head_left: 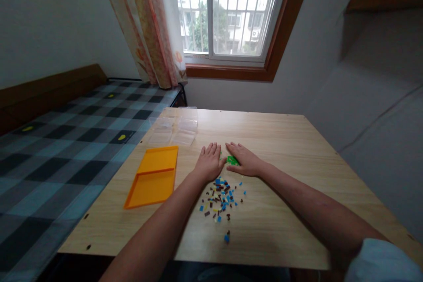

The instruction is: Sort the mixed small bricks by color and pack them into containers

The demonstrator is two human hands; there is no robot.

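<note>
My left hand [209, 162] lies palm down on the wooden table, its fingers stretched out and pointing away from me. Facing it, my right hand [245, 160] rests on the tabletop with thumb and fingers apart. Green building bricks [232, 160] show between the thumb and fingers of my right hand; part of them is hidden under it. A little green also peeks out beside my left fingers. Just nearer to me than both hands is a loose scatter of small blue, brown and pale yellow bricks [224, 197]. A blue piece [226, 239] lies apart, close to the front edge.
An orange two-part tray [174, 176] lies on the left of the table [280, 211]. Behind it stand clear plastic compartment boxes [185, 137]. A bed with a checked cover [82, 150] adjoins the table's left side. A window [238, 13] and curtain [152, 26] are beyond.
</note>
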